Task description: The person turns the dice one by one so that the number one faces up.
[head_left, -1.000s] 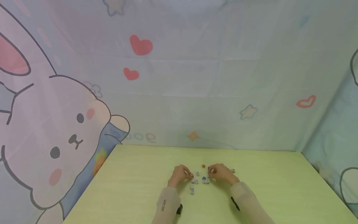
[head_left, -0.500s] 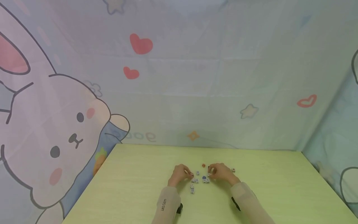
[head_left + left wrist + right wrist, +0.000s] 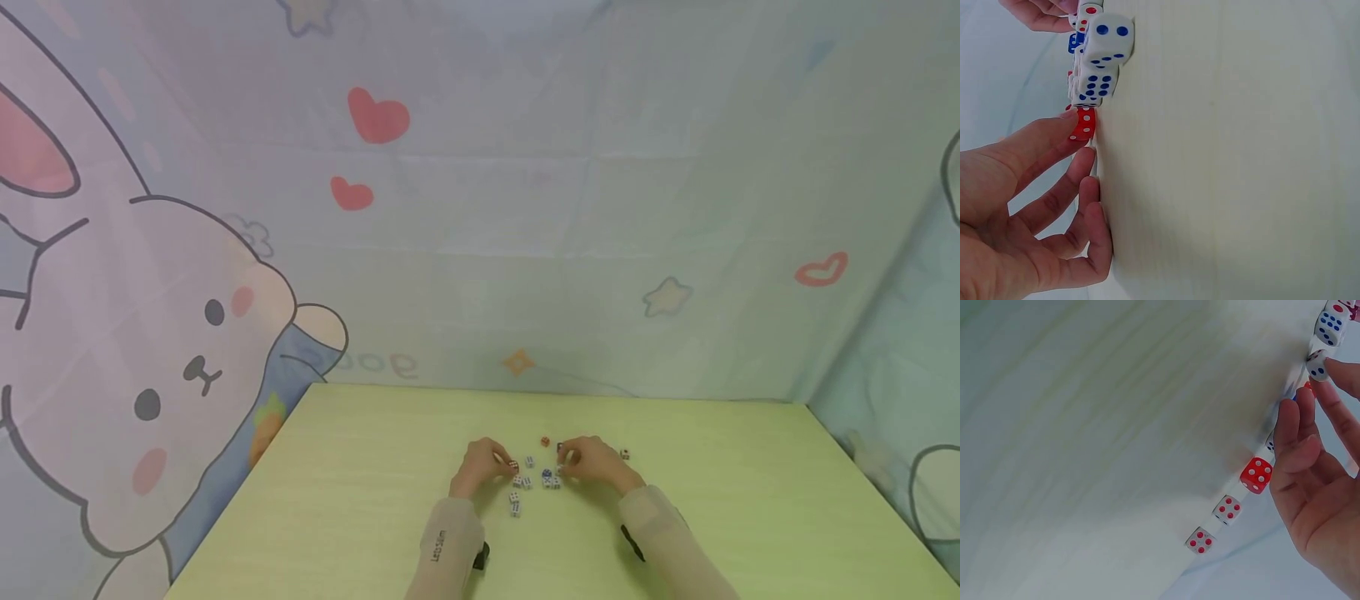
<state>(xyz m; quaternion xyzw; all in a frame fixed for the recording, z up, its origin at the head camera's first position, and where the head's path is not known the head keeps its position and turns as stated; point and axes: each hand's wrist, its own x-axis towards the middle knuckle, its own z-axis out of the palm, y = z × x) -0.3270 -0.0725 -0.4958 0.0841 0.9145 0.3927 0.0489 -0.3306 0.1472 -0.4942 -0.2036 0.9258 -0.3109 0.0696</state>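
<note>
Two hands pinch dice over a table [image 3: 360, 492] scattered with more dice.
The left hand [image 3: 477, 468] is nearly closed, thumb and index finger on a red die [image 3: 1087, 125] at the left edge of the group, its other fingers loosely curled. The right hand [image 3: 592, 461] has a small white die [image 3: 1317, 366] between thumb and fingertip, the rest of its fingers bent. Between the hands lie a lone white-and-blue die [image 3: 529, 462] and a blue die [image 3: 547, 473] just behind two neighbouring pale dice [image 3: 556, 483]. Another white pair [image 3: 527, 483] sits just beside the left fingertips, with two spotted dice [image 3: 515, 510] nearer the person. An orange die [image 3: 545, 442] lies farther back; an outlying die [image 3: 625, 454] is right of the right hand.
</note>
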